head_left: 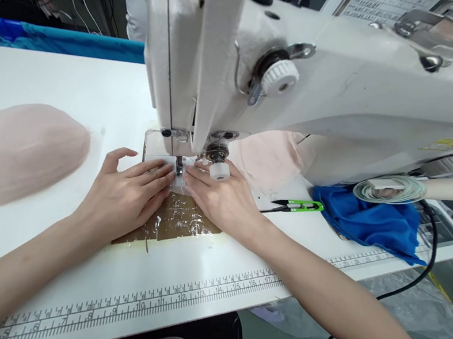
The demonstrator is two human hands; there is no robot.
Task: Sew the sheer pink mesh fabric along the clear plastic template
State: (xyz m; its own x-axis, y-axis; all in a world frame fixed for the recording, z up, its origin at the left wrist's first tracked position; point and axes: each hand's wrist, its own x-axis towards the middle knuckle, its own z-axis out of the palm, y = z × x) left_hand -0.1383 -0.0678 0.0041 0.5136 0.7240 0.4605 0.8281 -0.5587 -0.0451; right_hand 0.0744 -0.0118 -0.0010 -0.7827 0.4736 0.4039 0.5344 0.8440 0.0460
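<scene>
A white industrial sewing machine (354, 92) stands over the white table (69, 89). My left hand (127, 196) lies flat, fingers stretched out, just left of the needle and presser foot (178, 167). My right hand (222, 195) lies flat on the right side, fingertips at the foot. Both press on a small pale, thin piece of fabric (178, 181) under the foot. Below the hands a brown patch covered with shiny clear tape (176, 219) is stuck on the table.
A heap of pale pink sheer fabric (10, 155) lies at the left. Green-handled thread snips (299, 205) and a blue cloth (370, 221) sit under the machine arm. A printed ruler (169, 294) runs along the front edge. A black cable (403, 282) hangs at the right.
</scene>
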